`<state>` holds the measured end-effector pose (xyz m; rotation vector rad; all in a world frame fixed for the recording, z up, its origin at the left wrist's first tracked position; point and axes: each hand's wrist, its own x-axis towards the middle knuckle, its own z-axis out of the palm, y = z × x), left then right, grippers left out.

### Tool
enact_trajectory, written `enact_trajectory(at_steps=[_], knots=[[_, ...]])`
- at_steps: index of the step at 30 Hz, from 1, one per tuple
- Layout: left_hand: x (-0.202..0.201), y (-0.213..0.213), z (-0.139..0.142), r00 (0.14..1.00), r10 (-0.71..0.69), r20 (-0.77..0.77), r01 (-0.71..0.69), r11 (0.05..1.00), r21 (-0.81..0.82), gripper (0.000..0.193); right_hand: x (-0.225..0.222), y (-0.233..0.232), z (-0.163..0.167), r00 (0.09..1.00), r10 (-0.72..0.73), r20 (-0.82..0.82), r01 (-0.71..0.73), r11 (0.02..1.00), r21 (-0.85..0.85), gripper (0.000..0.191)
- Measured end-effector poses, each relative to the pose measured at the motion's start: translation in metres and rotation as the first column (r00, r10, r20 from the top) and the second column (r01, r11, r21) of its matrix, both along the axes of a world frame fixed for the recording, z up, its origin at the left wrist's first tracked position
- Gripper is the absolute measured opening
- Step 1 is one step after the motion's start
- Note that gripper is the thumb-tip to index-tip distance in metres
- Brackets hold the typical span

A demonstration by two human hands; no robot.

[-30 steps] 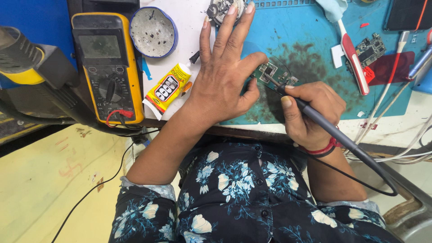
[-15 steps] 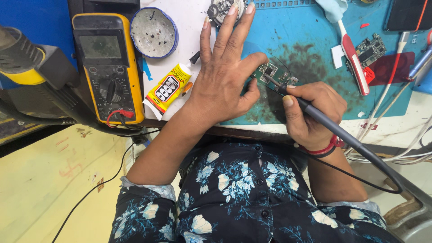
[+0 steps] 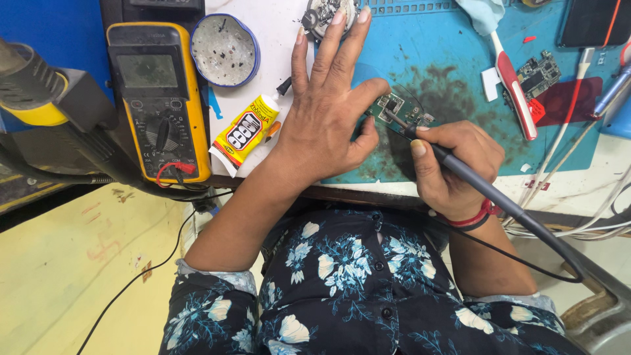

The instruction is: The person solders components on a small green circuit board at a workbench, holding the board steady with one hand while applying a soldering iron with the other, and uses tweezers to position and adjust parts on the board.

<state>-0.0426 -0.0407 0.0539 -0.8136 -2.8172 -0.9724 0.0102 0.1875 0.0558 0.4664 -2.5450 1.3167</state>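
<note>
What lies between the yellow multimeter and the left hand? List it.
In the head view, a yellow glue tube lies on the white surface between the multimeter and the left hand, with a small black cap beside it.

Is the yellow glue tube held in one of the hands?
No, the glue tube lies on the white surface beside the left hand, and the right hand grips a soldering iron.
</note>
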Motion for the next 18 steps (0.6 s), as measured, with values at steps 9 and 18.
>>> enact_trajectory(at_steps=[9, 18], knots=[[0.0003, -0.0001, -0.0017, 1.000, 0.002, -0.008, -0.002, 1.000, -0.007, 0.030, -0.0006, 0.0006, -0.0013, 1.000, -0.008, 0.012, 0.008, 1.000, -0.006, 0.012], [-0.0004, 0.0004, 0.0017, 1.000, 0.002, -0.003, -0.002, 1.000, -0.005, 0.029, 0.0005, 0.0016, 0.0004, 1.000, -0.024, -0.003, 0.024, 0.999, -0.031, 0.010]])
